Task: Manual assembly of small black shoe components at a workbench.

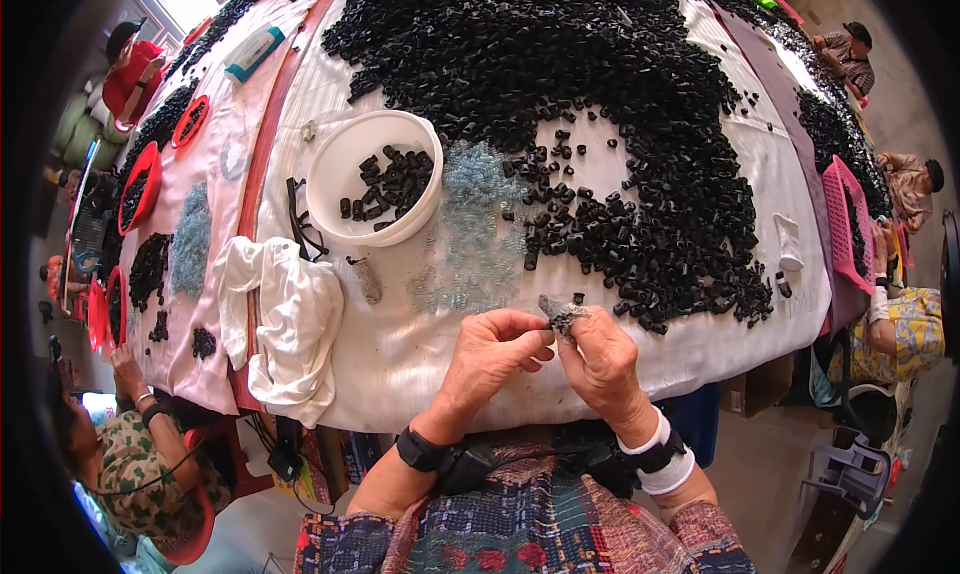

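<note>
The person's two hands met above the tabletop (pixel 395 384), just in from the middle of its near edge. The left hand (pixel 500 352) had its thumb and index finger drawn narrowly together, close to the right hand (pixel 605 359). At the right fingertips was a frayed grey scrap (pixel 563 314), smudged dark; whether it was worn or gripped, and whether either hand pinched a small part, could not be told at this size.

A white cloth (pixel 290 319) lay rumpled over the near left corner. Inward from it was a smaller grey scrap (pixel 368 281), apart from the hands. Just beyond the hands, clear bluish pieces (pixel 480 194) spread toward the middle, beside a white bowl (pixel 330 146) nearer the left edge, which held some black cylinders (pixel 400 179). A small white pouch (pixel 788 242) lay near the right edge. A large heap of black parts (pixel 540 64) covered the middle and reached to the far edge. A white-and-teal packet (pixel 255 54) lay toward the far left corner.
</note>
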`<action>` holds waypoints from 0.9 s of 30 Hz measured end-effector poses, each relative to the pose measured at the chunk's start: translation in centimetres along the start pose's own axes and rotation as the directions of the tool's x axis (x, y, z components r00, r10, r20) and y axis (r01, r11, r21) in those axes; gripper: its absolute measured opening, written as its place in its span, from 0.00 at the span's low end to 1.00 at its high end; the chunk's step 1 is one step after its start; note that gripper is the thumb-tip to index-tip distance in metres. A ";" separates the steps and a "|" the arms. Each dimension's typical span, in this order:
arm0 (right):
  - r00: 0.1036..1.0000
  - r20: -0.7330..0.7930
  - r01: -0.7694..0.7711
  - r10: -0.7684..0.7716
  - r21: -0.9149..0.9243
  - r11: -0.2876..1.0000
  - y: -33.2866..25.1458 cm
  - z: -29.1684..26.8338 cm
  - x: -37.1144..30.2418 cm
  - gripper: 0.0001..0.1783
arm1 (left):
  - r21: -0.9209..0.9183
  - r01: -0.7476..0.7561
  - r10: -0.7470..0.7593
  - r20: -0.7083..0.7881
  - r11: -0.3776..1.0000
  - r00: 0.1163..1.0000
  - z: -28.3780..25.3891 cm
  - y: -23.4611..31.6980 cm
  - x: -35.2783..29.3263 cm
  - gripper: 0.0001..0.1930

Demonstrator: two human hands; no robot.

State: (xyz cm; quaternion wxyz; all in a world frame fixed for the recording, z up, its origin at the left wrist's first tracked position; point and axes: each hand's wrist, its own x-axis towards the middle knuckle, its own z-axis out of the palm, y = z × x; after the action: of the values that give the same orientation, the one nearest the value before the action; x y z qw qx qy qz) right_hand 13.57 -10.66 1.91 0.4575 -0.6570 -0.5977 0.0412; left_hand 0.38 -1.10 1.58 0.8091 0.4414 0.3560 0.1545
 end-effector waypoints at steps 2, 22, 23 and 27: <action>1.000 0.006 -0.001 0.001 -0.001 1.000 0.0 0.1 0.0 0.14 | 0.007 0.014 -0.014 -0.008 1.000 1.000 0.0 -0.1 0.2 0.09; 0.990 0.057 0.136 -0.130 -0.127 0.983 1.0 1.6 -0.1 0.19 | -0.052 0.048 -0.048 0.003 0.997 0.999 -1.2 -1.1 1.0 0.04; 0.990 0.057 0.135 -0.129 -0.127 0.983 1.1 1.6 -0.2 0.19 | -0.045 0.051 -0.051 0.009 0.998 0.999 -1.2 -1.1 1.0 0.04; 0.990 0.062 0.130 -0.124 -0.114 0.985 1.5 1.8 -0.7 0.18 | -0.018 0.055 -0.055 0.036 0.998 0.998 -1.3 -1.0 1.0 0.04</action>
State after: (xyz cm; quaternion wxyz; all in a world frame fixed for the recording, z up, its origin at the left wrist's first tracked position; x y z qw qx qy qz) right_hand 13.36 -10.05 -0.44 0.4034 -0.6420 -0.6519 -0.0053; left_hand 0.14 -0.30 -0.15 0.8233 0.4264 0.3522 0.1278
